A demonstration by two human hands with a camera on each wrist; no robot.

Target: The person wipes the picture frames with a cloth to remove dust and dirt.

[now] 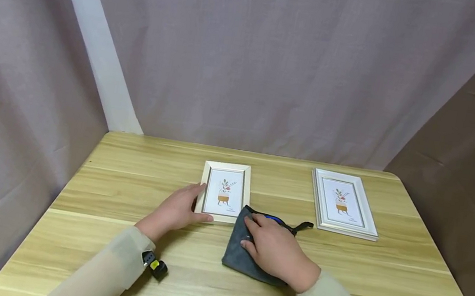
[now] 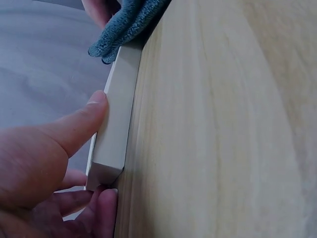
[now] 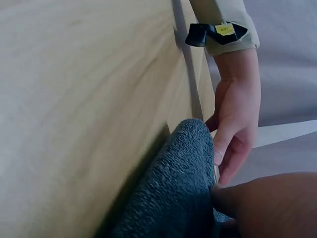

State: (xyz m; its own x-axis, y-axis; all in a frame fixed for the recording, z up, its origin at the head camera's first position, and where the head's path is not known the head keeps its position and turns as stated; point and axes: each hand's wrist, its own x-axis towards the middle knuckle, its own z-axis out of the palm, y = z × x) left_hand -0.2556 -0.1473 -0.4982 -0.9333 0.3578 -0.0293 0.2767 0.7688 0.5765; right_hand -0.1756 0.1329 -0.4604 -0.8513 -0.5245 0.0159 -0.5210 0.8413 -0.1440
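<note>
A cream picture frame (image 1: 203, 184) with a plant print lies face up near the middle of the table. My left hand (image 1: 178, 205) grips its near left corner, thumb along the near edge and fingers at the left side. In the left wrist view, that thumb rests against the side of the frame (image 2: 116, 114). A folded dark grey cloth (image 1: 236, 250) with black edging covers the frame's near right corner. On top of it is my right hand (image 1: 275, 248), fingers and thumb holding it. The right wrist view shows the fuzzy cloth (image 3: 173, 183) close up.
To the right, a second picture frame (image 1: 317, 201), white with a similar print, lies on the wooden table (image 1: 120, 192). From the cloth a black loop (image 1: 305, 225) sticks out toward it. Curtains (image 1: 249, 68) hang behind the table and along both sides.
</note>
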